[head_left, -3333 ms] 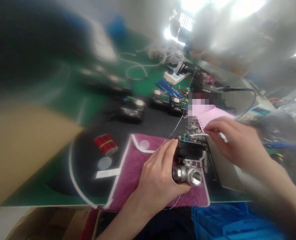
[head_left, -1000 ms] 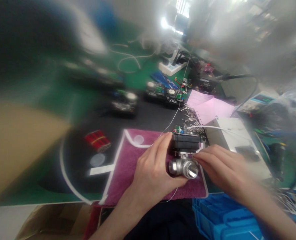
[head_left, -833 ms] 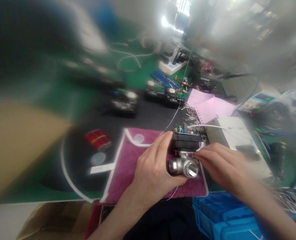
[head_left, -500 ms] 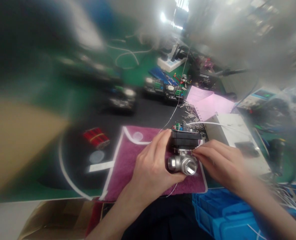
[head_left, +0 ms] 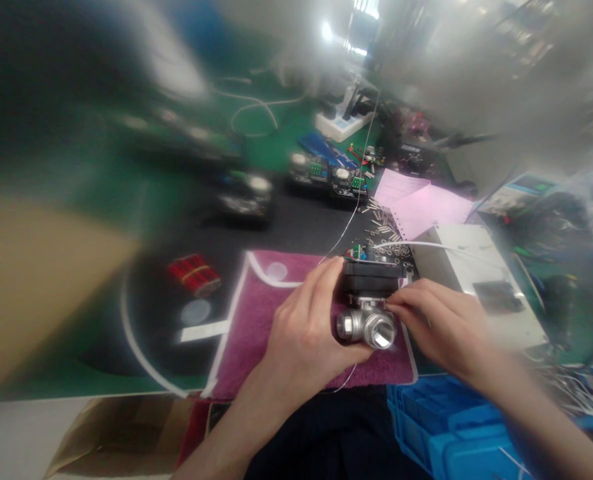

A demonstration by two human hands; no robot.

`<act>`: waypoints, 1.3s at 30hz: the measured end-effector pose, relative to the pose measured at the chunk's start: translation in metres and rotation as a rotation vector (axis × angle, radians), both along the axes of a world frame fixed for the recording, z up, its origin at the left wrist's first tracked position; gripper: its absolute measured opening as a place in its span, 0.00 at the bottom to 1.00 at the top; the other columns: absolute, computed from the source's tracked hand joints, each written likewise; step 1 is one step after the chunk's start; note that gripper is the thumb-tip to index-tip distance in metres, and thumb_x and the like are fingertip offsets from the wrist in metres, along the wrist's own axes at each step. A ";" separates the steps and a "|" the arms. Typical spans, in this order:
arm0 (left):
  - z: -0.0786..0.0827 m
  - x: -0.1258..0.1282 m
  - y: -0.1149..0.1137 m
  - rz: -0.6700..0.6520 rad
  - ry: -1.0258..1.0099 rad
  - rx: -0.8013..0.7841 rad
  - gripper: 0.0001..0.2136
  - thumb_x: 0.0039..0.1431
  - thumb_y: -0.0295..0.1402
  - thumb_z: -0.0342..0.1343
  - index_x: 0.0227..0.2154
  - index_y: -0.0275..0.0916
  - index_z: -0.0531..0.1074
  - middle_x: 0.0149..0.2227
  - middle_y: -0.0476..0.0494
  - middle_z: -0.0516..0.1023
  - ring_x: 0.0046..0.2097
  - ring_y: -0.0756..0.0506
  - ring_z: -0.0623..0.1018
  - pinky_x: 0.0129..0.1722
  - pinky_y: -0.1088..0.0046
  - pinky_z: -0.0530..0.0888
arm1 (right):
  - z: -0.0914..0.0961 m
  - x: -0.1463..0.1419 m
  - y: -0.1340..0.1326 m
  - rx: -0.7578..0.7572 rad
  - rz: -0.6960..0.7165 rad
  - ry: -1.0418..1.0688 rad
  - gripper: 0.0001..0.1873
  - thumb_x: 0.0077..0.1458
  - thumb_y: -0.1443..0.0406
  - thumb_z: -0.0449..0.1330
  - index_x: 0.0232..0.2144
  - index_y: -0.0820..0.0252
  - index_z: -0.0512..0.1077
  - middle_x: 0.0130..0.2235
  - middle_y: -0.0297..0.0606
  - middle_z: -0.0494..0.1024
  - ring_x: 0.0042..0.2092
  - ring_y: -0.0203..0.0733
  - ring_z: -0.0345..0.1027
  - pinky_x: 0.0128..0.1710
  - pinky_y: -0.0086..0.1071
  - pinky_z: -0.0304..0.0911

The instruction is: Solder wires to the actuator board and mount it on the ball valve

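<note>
A motorized ball valve [head_left: 369, 325], with a shiny steel body below and a black actuator base [head_left: 372, 277] above, is tilted toward me over a purple cloth [head_left: 256, 333]. My left hand [head_left: 303, 330] is wrapped round its left side, thumb under the steel body. On top of the actuator shows a small green circuit board with a blue part [head_left: 358, 252]. My right hand [head_left: 439, 320] pinches at the right of the neck between actuator and steel body; whatever its fingertips hold is hidden.
Loose screws and washers [head_left: 389, 230] lie behind the valve, near pink papers [head_left: 429, 203]. Other actuator units [head_left: 349, 183] stand farther back. A red bundle [head_left: 195, 273] lies left; a pale metal box [head_left: 476, 267] sits right. Blue crates [head_left: 446, 427] stand below the table edge.
Hardly anything differs. The camera view has shifted slightly; both hands keep their places on the valve, with the right fingertips still at its neck.
</note>
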State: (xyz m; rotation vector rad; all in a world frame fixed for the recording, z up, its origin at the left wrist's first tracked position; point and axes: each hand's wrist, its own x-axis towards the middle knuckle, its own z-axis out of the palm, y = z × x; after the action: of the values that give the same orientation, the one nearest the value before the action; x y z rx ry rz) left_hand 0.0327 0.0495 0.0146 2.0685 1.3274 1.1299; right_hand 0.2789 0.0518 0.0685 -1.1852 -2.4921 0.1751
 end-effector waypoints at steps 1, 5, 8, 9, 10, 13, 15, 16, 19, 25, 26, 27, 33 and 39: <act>0.000 0.000 0.000 -0.003 -0.001 -0.002 0.48 0.47 0.33 0.72 0.71 0.40 0.56 0.69 0.36 0.70 0.68 0.34 0.74 0.68 0.56 0.75 | 0.000 0.000 0.000 0.004 0.000 -0.006 0.08 0.69 0.69 0.61 0.49 0.57 0.72 0.42 0.38 0.79 0.40 0.39 0.73 0.38 0.32 0.68; 0.000 0.000 0.000 0.001 -0.002 0.010 0.48 0.48 0.34 0.72 0.71 0.39 0.56 0.69 0.35 0.71 0.68 0.34 0.74 0.68 0.56 0.75 | -0.001 0.000 0.000 0.008 -0.009 -0.011 0.07 0.69 0.69 0.62 0.49 0.57 0.72 0.42 0.37 0.79 0.40 0.38 0.73 0.38 0.32 0.67; 0.000 0.000 0.000 -0.001 -0.001 0.007 0.48 0.48 0.34 0.72 0.71 0.39 0.56 0.69 0.35 0.71 0.68 0.34 0.74 0.68 0.55 0.75 | -0.001 0.000 0.000 0.010 -0.018 -0.009 0.07 0.69 0.68 0.62 0.49 0.56 0.72 0.42 0.37 0.79 0.39 0.38 0.73 0.39 0.32 0.67; -0.001 0.000 0.000 -0.002 0.000 0.003 0.48 0.48 0.34 0.73 0.71 0.39 0.56 0.69 0.35 0.71 0.68 0.34 0.74 0.68 0.55 0.75 | -0.001 0.000 0.000 0.013 -0.019 -0.008 0.08 0.69 0.68 0.62 0.49 0.56 0.72 0.42 0.37 0.79 0.39 0.38 0.73 0.39 0.32 0.67; -0.001 0.000 -0.001 -0.003 0.002 0.000 0.48 0.48 0.34 0.73 0.71 0.39 0.56 0.69 0.35 0.71 0.68 0.34 0.74 0.68 0.55 0.75 | -0.001 0.000 -0.001 0.017 -0.018 -0.008 0.08 0.69 0.68 0.62 0.49 0.56 0.72 0.42 0.37 0.79 0.40 0.38 0.73 0.39 0.32 0.67; -0.001 0.000 -0.001 0.001 0.008 0.011 0.48 0.48 0.36 0.73 0.71 0.38 0.56 0.69 0.34 0.71 0.68 0.34 0.74 0.68 0.57 0.75 | -0.001 0.000 -0.001 0.027 -0.012 -0.010 0.08 0.69 0.69 0.62 0.49 0.57 0.72 0.42 0.37 0.79 0.40 0.38 0.73 0.40 0.32 0.67; -0.002 0.000 -0.001 0.006 0.014 0.015 0.49 0.48 0.36 0.73 0.71 0.38 0.56 0.69 0.34 0.71 0.68 0.35 0.74 0.68 0.57 0.75 | -0.001 -0.001 -0.002 0.041 -0.009 -0.010 0.08 0.69 0.69 0.62 0.49 0.57 0.73 0.42 0.37 0.79 0.40 0.37 0.73 0.40 0.32 0.67; -0.002 0.000 -0.001 0.008 0.016 0.013 0.49 0.48 0.37 0.74 0.71 0.38 0.56 0.69 0.34 0.71 0.68 0.34 0.74 0.68 0.56 0.75 | -0.001 0.000 -0.002 0.045 -0.008 -0.011 0.09 0.69 0.69 0.63 0.50 0.57 0.73 0.42 0.37 0.79 0.40 0.37 0.73 0.40 0.32 0.67; -0.002 0.000 -0.001 0.002 0.018 0.007 0.50 0.47 0.37 0.74 0.71 0.38 0.55 0.69 0.34 0.70 0.69 0.34 0.73 0.68 0.56 0.75 | -0.002 0.000 -0.002 0.065 -0.010 -0.006 0.08 0.68 0.69 0.63 0.49 0.57 0.73 0.42 0.36 0.79 0.39 0.37 0.73 0.39 0.31 0.66; -0.002 0.000 0.000 -0.003 0.001 0.023 0.49 0.48 0.36 0.74 0.71 0.37 0.56 0.69 0.35 0.71 0.68 0.36 0.74 0.68 0.57 0.74 | -0.005 0.000 -0.001 0.050 -0.017 0.009 0.08 0.68 0.68 0.64 0.49 0.56 0.73 0.42 0.35 0.78 0.40 0.36 0.73 0.39 0.30 0.65; -0.002 0.000 0.000 -0.003 0.000 0.026 0.49 0.48 0.36 0.74 0.71 0.37 0.56 0.69 0.34 0.71 0.68 0.35 0.74 0.68 0.57 0.74 | -0.005 0.000 -0.001 0.049 -0.016 0.013 0.08 0.68 0.69 0.64 0.49 0.56 0.73 0.42 0.35 0.78 0.40 0.35 0.72 0.39 0.30 0.65; -0.002 0.000 0.000 -0.003 0.000 0.028 0.49 0.48 0.36 0.74 0.71 0.38 0.56 0.69 0.34 0.71 0.68 0.35 0.74 0.68 0.56 0.74 | -0.004 -0.001 -0.001 0.048 -0.015 0.016 0.08 0.68 0.69 0.64 0.49 0.56 0.73 0.42 0.35 0.78 0.40 0.35 0.72 0.39 0.30 0.65; -0.003 0.000 -0.001 0.007 0.013 0.036 0.49 0.48 0.36 0.73 0.71 0.37 0.57 0.68 0.34 0.71 0.68 0.35 0.74 0.68 0.57 0.75 | -0.002 0.000 0.000 0.029 -0.013 0.013 0.08 0.68 0.69 0.64 0.49 0.56 0.73 0.42 0.35 0.78 0.40 0.35 0.72 0.39 0.30 0.65; -0.003 0.000 -0.001 0.006 0.011 0.024 0.49 0.47 0.36 0.74 0.71 0.37 0.56 0.69 0.35 0.71 0.68 0.35 0.74 0.68 0.57 0.75 | 0.000 -0.001 -0.001 0.016 -0.016 -0.001 0.08 0.69 0.68 0.63 0.49 0.56 0.73 0.42 0.35 0.78 0.40 0.36 0.73 0.39 0.31 0.65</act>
State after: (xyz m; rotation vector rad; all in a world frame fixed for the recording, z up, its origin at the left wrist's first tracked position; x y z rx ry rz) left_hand 0.0327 0.0483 0.0120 2.0924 1.3318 1.1442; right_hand 0.2775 0.0508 0.0684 -1.1985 -2.4791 0.1499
